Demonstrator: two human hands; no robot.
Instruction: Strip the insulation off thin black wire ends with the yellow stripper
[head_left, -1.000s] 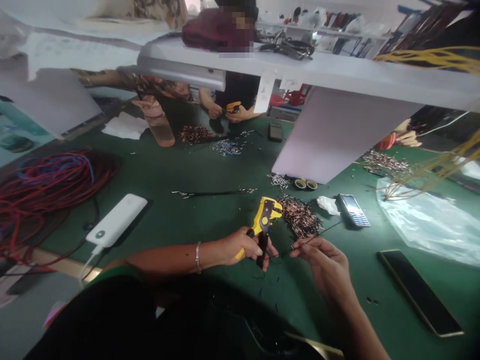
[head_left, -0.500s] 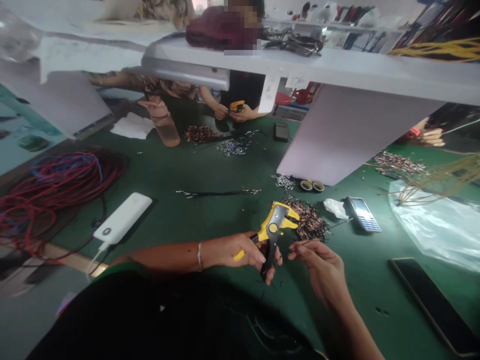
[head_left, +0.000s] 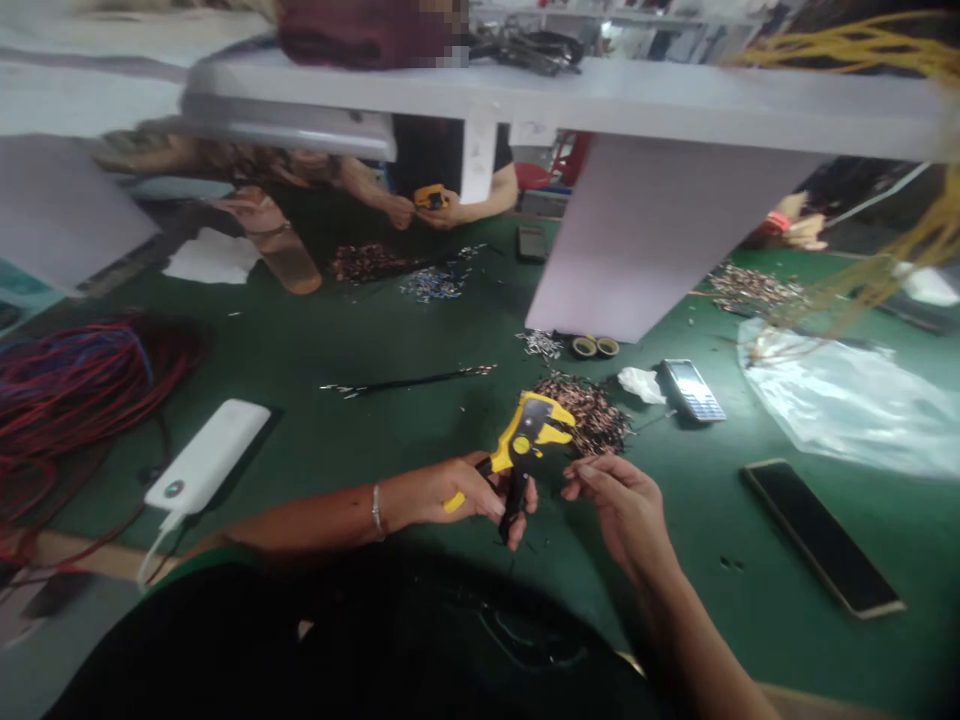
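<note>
My left hand (head_left: pixel 480 492) is wrapped around the handles of a yellow and black wire stripper (head_left: pixel 523 437), whose jaws point up and to the right. Just right of the tool, my right hand (head_left: pixel 616 490) is closed in a pinch; what its fingertips hold, if anything, is too small to make out. Behind the jaws lies a heap of short copper and black wire pieces (head_left: pixel 596 415). A thin bundle of black wires (head_left: pixel 409 382) with bare or metal ends rests on the green table (head_left: pixel 360 330) to the left.
A white power bank (head_left: pixel 210 455) with a cable and coiled red wires (head_left: pixel 82 400) are at left. On the right lie a black phone (head_left: pixel 821 535), a keypad phone (head_left: pixel 694 390) and a plastic bag (head_left: pixel 832 395). A shelf panel (head_left: pixel 622 230) stands ahead; co-workers' hands (head_left: pixel 420 208) show beyond.
The view has shifted, so most things appear a little further left and higher. My left hand keeps its hold on the wire stripper, and my right hand stays pinched beside it.
</note>
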